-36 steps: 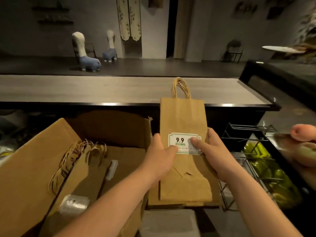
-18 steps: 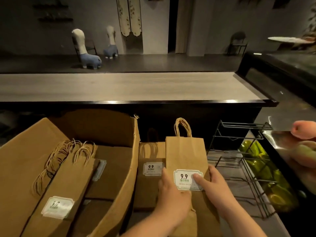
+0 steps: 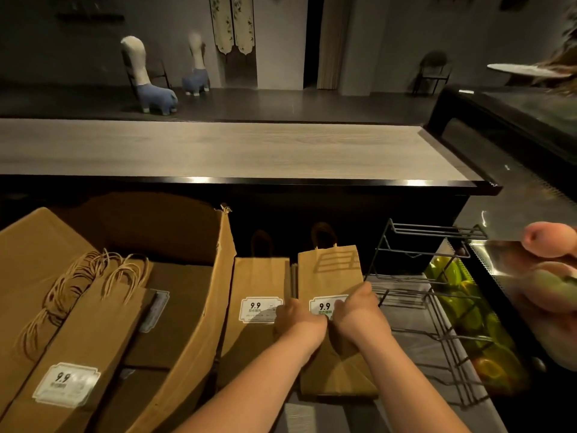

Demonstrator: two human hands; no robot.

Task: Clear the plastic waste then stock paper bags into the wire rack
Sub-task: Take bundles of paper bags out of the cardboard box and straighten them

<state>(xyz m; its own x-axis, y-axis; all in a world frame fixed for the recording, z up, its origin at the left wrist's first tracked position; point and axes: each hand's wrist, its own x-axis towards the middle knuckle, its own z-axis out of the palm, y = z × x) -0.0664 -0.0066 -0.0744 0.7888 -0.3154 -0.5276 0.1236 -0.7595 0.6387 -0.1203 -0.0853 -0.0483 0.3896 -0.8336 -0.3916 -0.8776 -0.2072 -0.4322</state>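
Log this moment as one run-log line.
stage: stocking | left hand + right hand: gripping paper bag | wire rack: right of bag

Both my hands on the front paper bag. Left hand and right hand side by side, fingers curled over its 9.9 label. Second labelled bag just left of my fingers; wire rack right; open cardboard box further left.
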